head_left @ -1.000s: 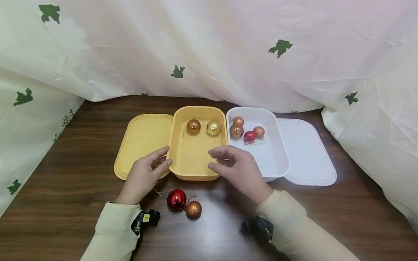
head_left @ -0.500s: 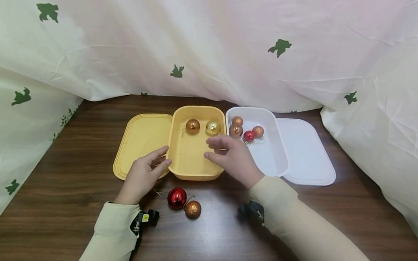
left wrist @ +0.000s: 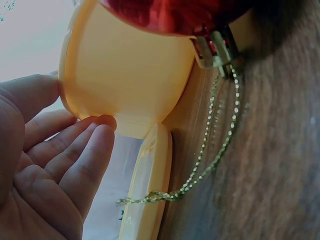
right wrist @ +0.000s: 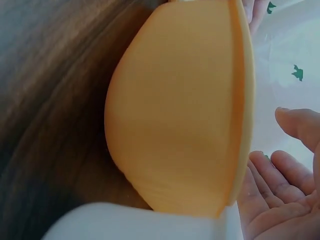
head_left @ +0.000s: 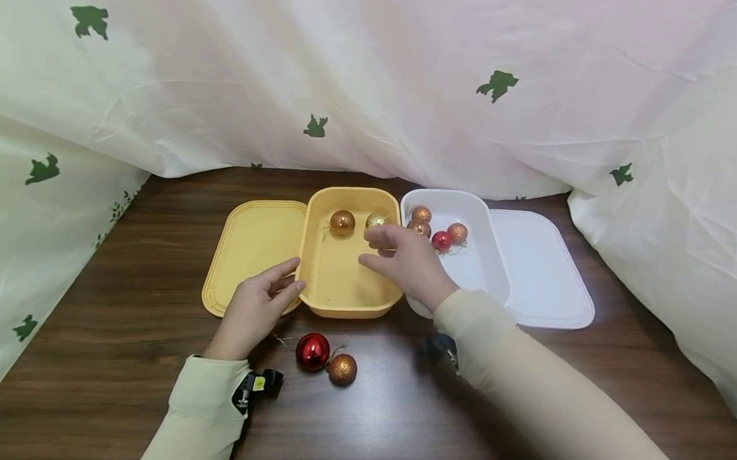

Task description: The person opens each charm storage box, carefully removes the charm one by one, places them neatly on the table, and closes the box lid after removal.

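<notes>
A dark brown wooden table point(head_left: 109, 293) with streaky grain carries a soft whitish sheen point(head_left: 367, 421) toward its near side. Beyond the table's far edge and along its left and right edges hangs a pale, creased cloth point(head_left: 401, 86), faintly pink in places. Green bird prints point(head_left: 498, 85) are scattered on that cloth behind the table and to either side, while small green leaf prints point(head_left: 119, 206) sit beside the table's far left corner.

No readable text, yellow label point(head_left: 259, 384) on black wrist camera point(head_left: 272, 383), marks too small
</notes>
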`<action>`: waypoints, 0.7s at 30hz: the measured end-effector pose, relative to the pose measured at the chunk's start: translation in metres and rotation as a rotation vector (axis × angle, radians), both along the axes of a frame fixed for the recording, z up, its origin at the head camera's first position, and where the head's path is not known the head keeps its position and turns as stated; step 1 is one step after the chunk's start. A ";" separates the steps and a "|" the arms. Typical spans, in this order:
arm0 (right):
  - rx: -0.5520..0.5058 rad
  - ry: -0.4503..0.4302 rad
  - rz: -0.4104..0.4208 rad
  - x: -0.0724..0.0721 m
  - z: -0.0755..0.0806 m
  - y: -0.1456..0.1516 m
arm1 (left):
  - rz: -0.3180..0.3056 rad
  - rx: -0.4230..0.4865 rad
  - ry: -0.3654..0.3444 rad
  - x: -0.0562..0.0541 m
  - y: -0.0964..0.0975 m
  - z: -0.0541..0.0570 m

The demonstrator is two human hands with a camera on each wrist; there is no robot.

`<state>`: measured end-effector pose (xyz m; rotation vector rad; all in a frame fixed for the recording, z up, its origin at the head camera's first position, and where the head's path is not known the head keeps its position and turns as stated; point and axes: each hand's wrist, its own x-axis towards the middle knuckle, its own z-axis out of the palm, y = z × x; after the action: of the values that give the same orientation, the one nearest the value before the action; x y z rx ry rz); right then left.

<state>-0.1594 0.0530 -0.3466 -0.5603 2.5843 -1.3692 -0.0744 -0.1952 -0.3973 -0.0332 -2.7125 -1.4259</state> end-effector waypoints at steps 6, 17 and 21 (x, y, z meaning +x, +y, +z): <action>0.105 0.006 -0.013 -0.015 0.001 0.002 | -0.005 -0.001 0.007 0.000 0.000 0.000; 0.116 0.021 -0.067 -0.034 -0.003 -0.002 | 0.001 -0.006 -0.004 0.000 -0.001 -0.001; 0.128 0.038 -0.088 -0.040 -0.006 -0.006 | 0.002 0.000 0.001 -0.001 0.000 -0.001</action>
<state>-0.1998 0.0467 -0.3524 -0.4614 2.7335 -1.2171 -0.0751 -0.1953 -0.3986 -0.0305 -2.7109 -1.4254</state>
